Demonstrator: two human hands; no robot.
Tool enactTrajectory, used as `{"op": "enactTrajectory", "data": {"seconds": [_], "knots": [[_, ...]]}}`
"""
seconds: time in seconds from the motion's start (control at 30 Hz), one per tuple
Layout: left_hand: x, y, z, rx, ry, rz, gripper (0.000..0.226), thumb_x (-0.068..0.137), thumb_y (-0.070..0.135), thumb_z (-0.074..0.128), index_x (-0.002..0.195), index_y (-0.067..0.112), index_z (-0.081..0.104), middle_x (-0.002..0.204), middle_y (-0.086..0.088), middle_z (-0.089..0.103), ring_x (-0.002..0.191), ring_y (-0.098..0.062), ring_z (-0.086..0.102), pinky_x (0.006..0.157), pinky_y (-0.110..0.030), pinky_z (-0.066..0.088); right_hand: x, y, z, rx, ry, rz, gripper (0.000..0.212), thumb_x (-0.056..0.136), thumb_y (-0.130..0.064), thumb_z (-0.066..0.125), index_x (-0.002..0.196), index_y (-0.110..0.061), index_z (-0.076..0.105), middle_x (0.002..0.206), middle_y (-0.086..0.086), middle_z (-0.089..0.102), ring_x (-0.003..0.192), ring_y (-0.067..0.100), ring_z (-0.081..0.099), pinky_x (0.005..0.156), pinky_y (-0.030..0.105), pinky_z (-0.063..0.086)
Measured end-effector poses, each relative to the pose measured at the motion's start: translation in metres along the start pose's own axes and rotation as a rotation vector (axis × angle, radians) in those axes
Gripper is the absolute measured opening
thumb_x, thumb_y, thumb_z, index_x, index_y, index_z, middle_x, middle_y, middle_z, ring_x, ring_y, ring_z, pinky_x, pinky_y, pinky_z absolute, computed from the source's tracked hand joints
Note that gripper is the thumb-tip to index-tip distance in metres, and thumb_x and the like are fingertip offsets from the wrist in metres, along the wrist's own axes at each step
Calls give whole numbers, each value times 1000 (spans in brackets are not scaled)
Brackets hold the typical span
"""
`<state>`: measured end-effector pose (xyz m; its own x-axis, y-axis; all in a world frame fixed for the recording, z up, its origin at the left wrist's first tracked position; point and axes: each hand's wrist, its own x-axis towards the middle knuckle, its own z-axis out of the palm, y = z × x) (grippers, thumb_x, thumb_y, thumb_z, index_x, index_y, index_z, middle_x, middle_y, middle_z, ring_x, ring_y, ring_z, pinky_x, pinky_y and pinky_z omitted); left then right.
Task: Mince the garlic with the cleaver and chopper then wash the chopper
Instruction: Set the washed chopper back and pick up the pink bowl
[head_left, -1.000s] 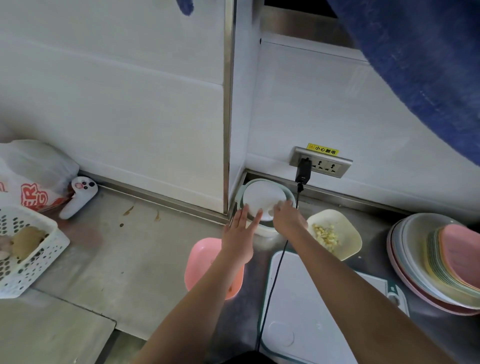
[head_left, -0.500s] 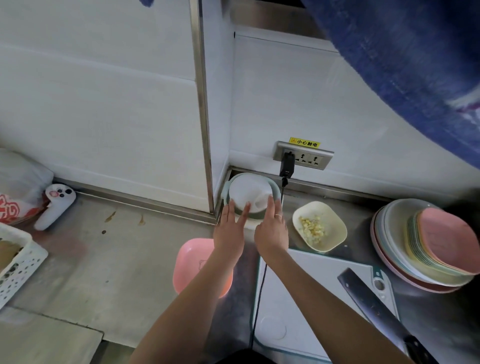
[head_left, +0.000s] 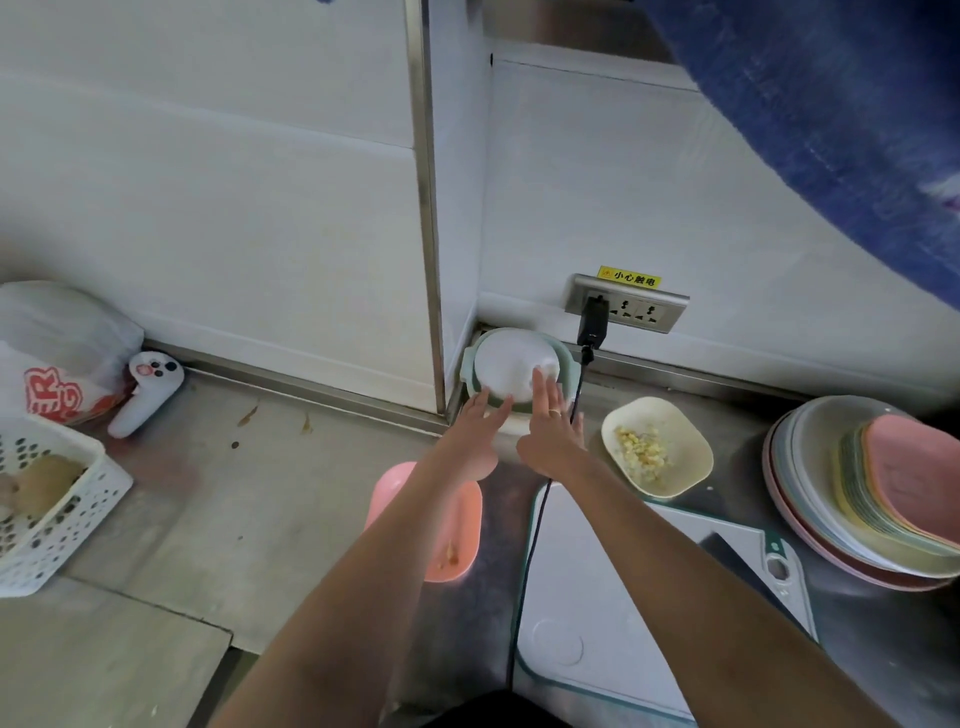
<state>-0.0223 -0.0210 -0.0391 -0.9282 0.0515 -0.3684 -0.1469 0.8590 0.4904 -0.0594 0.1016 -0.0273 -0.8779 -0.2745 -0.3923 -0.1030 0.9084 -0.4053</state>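
Both hands are flat-fingered on the electric chopper (head_left: 511, 371) tucked in the corner at 12 o'clock: left hand (head_left: 475, 434) at its near edge, right hand (head_left: 550, 428) on the white lid, neither gripping. Chopped garlic (head_left: 643, 451) sits in the cream bowl (head_left: 691, 457) at 2 o'clock. Worry: the black cord (head_left: 535, 525) is plugged into the socket (head_left: 631, 310), so pulling the chopper could snag it.

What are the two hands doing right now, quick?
Left hand: open, straight fingers against the side of the chopper, holding nothing.
Right hand: open, fingers flat on the chopper's white lid, holding nothing.
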Motion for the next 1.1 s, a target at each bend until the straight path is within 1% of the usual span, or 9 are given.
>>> {"op": "enactTrajectory", "data": {"seconds": [0.17, 0.27, 0.4, 0.5, 0.57, 0.73, 0.9, 0.97, 1.1], "knots": [[-7, -9, 10, -11, 42, 12, 78, 91, -10, 38, 154, 23, 7, 160, -3, -13, 148, -19, -7, 117, -30, 15, -3, -6, 11, 10, 110, -1, 101, 78, 4, 44, 147, -36, -18, 157, -1, -23, 147, 16, 3, 116, 46, -5], [-14, -16, 16, -2, 30, 12, 78, 90, -11, 39, 154, 22, 9, 161, -2, -11, 148, -18, -3, 117, -33, 21, -7, 2, 14, -102, 113, -41, 98, 80, 3, 43, 149, -31, -16, 159, -1, -15, 147, 15, -2, 115, 49, -10], [-28, -31, 27, -80, 124, -63, 59, 88, -6, 41, 142, 16, 42, 153, -5, 34, 136, -21, 38, 106, -32, 37, -21, 6, 22, -207, 240, -104, 78, 81, 3, 40, 150, -21, 12, 159, -5, 8, 147, 14, -3, 109, 53, -19], [-47, -41, 35, -14, 306, -203, 46, 87, -2, 43, 127, 16, 56, 129, -2, 55, 119, -21, 49, 94, -31, 43, -39, 8, 40, -269, 261, -216, 51, 86, -3, 42, 134, -19, 37, 143, 2, 39, 136, 21, 29, 113, 48, 11], [-62, -48, 37, 103, 405, -310, 38, 87, 2, 46, 122, 16, 55, 121, -1, 55, 115, -22, 47, 89, -31, 41, -51, 8, 57, -300, 159, -251, 28, 93, -15, 39, 120, -19, 45, 124, 3, 54, 118, 24, 47, 98, 41, 29], [-84, -65, 42, 13, 361, -685, 40, 85, 8, 54, 123, 11, 42, 124, -10, 47, 116, -30, 44, 89, -39, 41, -68, 8, 90, -305, -115, -12, 36, 100, -44, 27, 102, -22, 56, 95, 0, 65, 98, 21, 60, 86, 38, 29], [-90, -80, 46, -343, 417, -647, 30, 87, 2, 49, 116, 3, 56, 111, -19, 63, 102, -36, 58, 78, -35, 43, -72, -2, 94, -22, -223, 188, 45, 98, -45, 26, 105, -16, 60, 101, 2, 65, 98, 20, 57, 93, 38, 32], [-94, -78, 43, -452, 478, -585, 25, 89, 8, 51, 112, 5, 61, 102, -15, 67, 90, -32, 60, 73, -33, 48, -74, -1, 88, 20, -141, 208, 35, 97, -36, 31, 110, -14, 57, 107, 5, 64, 100, 23, 58, 89, 36, 36], [-99, -56, 33, -679, 550, -465, 17, 88, 19, 60, 104, 12, 61, 72, -6, 59, 48, -18, 55, 39, -23, 46, -83, 11, 77, 402, 56, 227, 18, 99, -23, 32, 108, -13, 44, 105, 10, 61, 93, 27, 59, 78, 39, 50]]}}
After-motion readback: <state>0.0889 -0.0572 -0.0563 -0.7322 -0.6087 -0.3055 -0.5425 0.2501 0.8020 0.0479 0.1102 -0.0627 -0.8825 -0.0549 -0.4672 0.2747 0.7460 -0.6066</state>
